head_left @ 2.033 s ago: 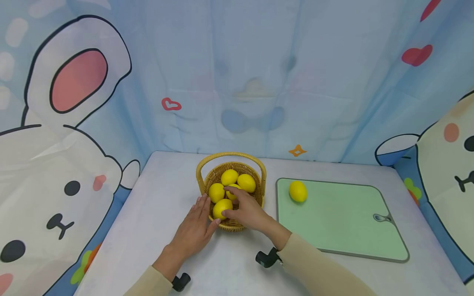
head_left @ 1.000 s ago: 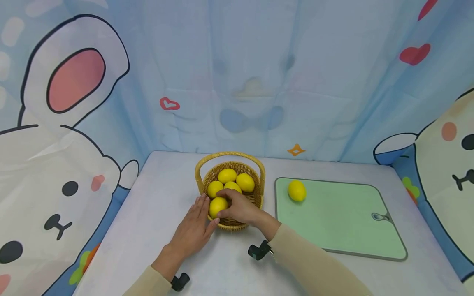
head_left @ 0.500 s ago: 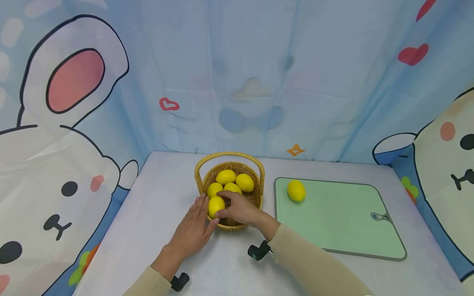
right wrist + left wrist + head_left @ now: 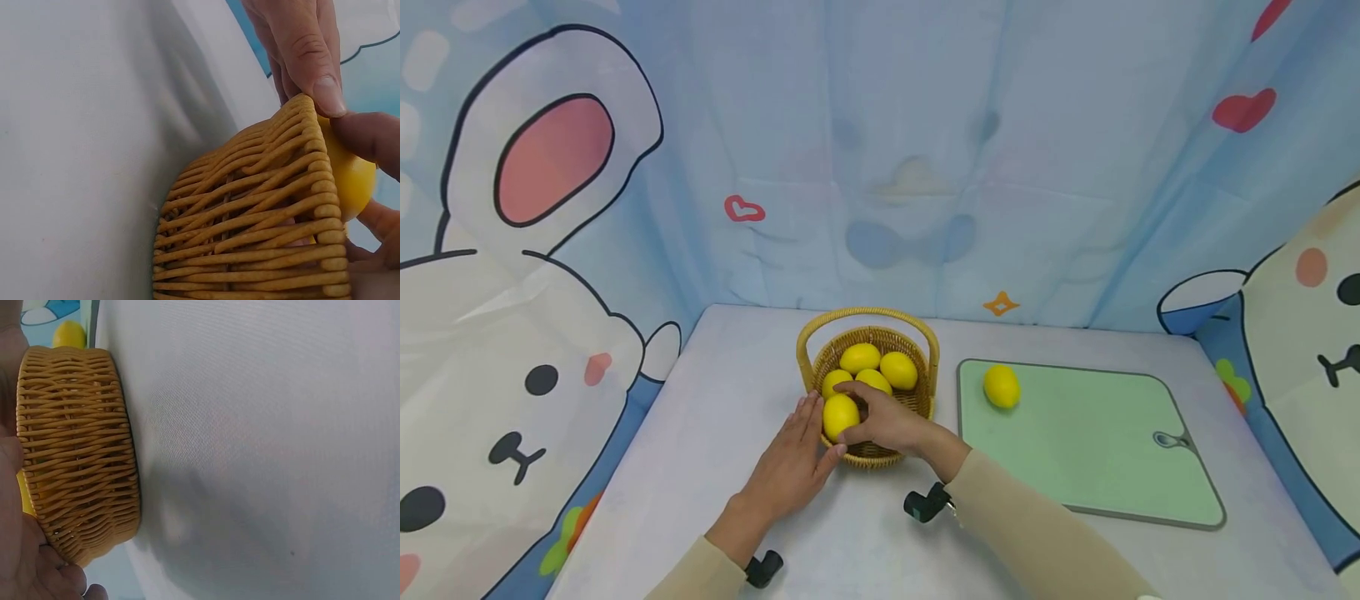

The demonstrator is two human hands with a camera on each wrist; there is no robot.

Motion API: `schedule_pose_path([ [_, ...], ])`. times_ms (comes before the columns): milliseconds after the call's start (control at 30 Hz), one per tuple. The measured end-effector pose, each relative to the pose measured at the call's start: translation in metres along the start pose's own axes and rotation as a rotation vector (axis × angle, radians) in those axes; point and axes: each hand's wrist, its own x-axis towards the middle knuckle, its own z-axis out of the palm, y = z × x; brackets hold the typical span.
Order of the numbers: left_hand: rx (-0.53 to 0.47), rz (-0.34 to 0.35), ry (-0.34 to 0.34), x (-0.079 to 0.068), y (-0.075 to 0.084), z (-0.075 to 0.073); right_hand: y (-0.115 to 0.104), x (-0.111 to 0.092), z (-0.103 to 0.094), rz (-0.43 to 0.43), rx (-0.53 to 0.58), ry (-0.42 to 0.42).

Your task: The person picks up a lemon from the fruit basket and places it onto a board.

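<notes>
A wicker basket [image 4: 868, 460] with an arched handle holds several yellow lemons. My right hand [image 4: 891, 425] reaches over its front and grips the front lemon [image 4: 841, 417], thumb on the near side and fingers on the far side. In the right wrist view that lemon [image 4: 351, 178] stands partly above the woven rim. My left hand [image 4: 790, 458] rests against the basket's left side, fingers straight along the rim and thumb toward the front. The left wrist view shows the woven wall [image 4: 78, 450] beside this hand. Other lemons [image 4: 898, 371] lie deeper in the basket.
A pale green cutting board [image 4: 1090, 442] with a grey edge lies right of the basket. One lemon [image 4: 1002, 387] sits at its back left corner. Behind the white table [image 4: 647, 467] hangs a blue cartoon curtain [image 4: 925, 125].
My right hand has closed in on the front lemon and moved slightly left with it. The lemons at the back of the basket have shifted a little. My left hand has stayed at the rim.
</notes>
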Motion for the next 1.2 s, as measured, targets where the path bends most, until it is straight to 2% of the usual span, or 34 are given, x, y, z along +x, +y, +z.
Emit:
schedule_pose_path([
  [267,0.010,0.002,0.001,0.001,0.001,0.000,-0.001,-0.001,0.001,-0.051,-0.112,0.027],
  [467,0.023,-0.002,0.003,0.002,0.002,-0.002,0.002,-0.003,0.005,-0.120,-0.257,0.125],
  [800,0.113,-0.014,0.017,0.003,0.010,-0.007,-0.002,-0.015,0.002,-0.188,-0.382,0.259],
  [1000,0.138,0.004,0.016,0.003,0.011,-0.010,0.000,-0.023,-0.003,-0.165,-0.340,0.319],
  [1200,0.118,0.001,-0.005,0.004,0.011,-0.010,0.003,-0.032,-0.011,-0.149,-0.287,0.359],
])
